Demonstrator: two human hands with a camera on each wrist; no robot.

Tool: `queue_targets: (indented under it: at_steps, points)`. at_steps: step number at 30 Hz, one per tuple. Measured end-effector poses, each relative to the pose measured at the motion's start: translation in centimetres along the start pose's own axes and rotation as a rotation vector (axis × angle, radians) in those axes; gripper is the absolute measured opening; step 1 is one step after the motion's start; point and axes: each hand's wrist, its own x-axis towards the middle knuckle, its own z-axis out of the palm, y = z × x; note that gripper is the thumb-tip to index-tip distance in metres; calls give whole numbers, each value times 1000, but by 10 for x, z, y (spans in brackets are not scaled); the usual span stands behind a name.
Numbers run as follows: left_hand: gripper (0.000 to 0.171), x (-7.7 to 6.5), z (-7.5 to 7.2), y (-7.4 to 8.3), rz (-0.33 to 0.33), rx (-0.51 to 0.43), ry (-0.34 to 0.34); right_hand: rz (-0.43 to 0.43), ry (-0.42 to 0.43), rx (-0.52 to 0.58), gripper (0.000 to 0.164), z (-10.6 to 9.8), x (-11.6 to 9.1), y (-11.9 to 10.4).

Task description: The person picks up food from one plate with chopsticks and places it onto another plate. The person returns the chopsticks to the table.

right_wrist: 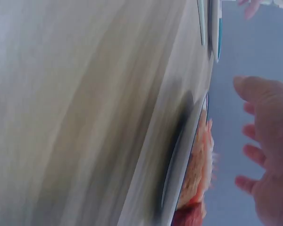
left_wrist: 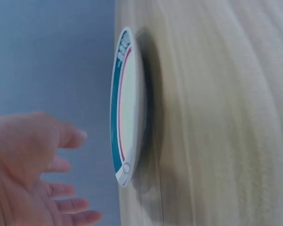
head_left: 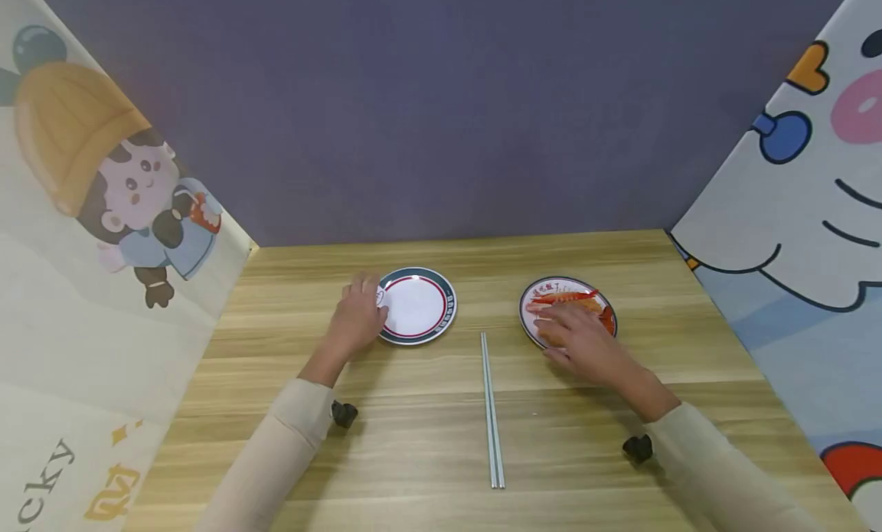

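Note:
In the head view my left hand point(head_left: 358, 314) is at the left edge of a white plate point(head_left: 415, 306) with a green rim and a red ring. The left wrist view shows that hand point(left_wrist: 28, 174) apart from the plate point(left_wrist: 128, 103), its fingers relaxed. My right hand point(head_left: 586, 344) hovers over a smaller dark-rimmed plate point(head_left: 527, 321), hiding part of it. On that plate lie a red shrimp-like piece point(head_left: 565, 296) and some orange-brown food point(right_wrist: 193, 174). The right wrist view shows loosely spread fingers, with nothing held.
A pair of pale chopsticks point(head_left: 491, 417) lies lengthwise on the wooden table point(head_left: 413, 440), between the two plates. A plain grey-blue wall point(head_left: 441, 119) stands behind the table. Panels with cartoon pictures flank it on the left point(head_left: 62, 325) and right point(head_left: 744, 210).

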Motion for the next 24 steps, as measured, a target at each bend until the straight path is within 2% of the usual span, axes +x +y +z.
queue_targets:
  at_steps: [3,6,9,13,17,24]
  points:
    - [61,5,-2,-5,-82,-90,8,-117,46,0,42,2,5,-11]
    - [59,9,-2,-9,-150,-139,-8,-218,37,18,35,5,11,-27]
    - [60,11,-2,-13,-190,-167,-31,-321,-10,57,29,9,16,-45]
    - [60,13,-1,-17,-229,-193,-64,-436,-125,113,23,14,24,-68]
    - [59,15,1,-19,-260,-216,-100,-504,-228,145,21,15,30,-85]
    - [56,17,7,-23,-273,-265,-148,-572,-338,116,21,18,32,-98]
